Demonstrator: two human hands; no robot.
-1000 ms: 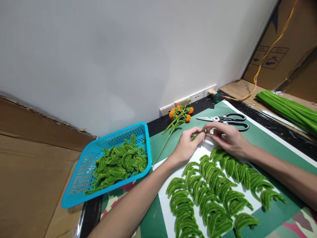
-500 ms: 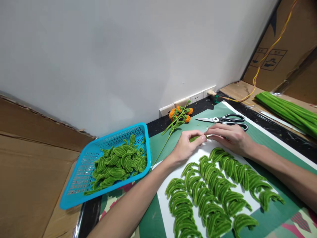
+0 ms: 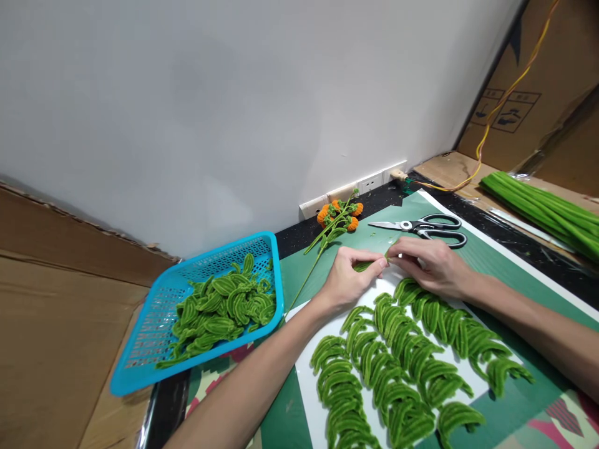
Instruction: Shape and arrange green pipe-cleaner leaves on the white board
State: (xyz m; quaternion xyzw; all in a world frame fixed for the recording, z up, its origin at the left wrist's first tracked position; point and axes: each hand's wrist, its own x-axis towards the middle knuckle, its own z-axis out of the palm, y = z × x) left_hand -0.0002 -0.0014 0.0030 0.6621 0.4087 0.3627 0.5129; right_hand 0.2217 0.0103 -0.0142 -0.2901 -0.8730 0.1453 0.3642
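Between thumb and fingers, my left hand (image 3: 352, 274) pinches a green fuzzy pipe-cleaner leaf (image 3: 363, 266), mostly covered by the fingers. My right hand (image 3: 428, 262) is closed on the leaf's tip, its fingertips nearly touching the left ones. Below both hands, rows of curved green pipe-cleaner leaves (image 3: 405, 340) lie overlapped on a white sheet (image 3: 306, 399). Just beyond the right hand are scissors (image 3: 416, 226) with black and grey handles, blades apart from the hand. To the left, a blue plastic basket (image 3: 276, 280) holds a heap of similar green leaves (image 3: 224, 305).
A stem with orange pipe-cleaner flowers (image 3: 334, 218) lies near the wall sockets (image 3: 371, 183). At right is a bundle of green pipe cleaners (image 3: 538, 202), with a yellow cord (image 3: 489, 125) and cardboard behind. A green mat (image 3: 294, 274) covers part of the table.
My right hand's fingers have bent and shifted slightly at the leaf's tip. The left hand keeps its pinch; the whole view has drifted a little.
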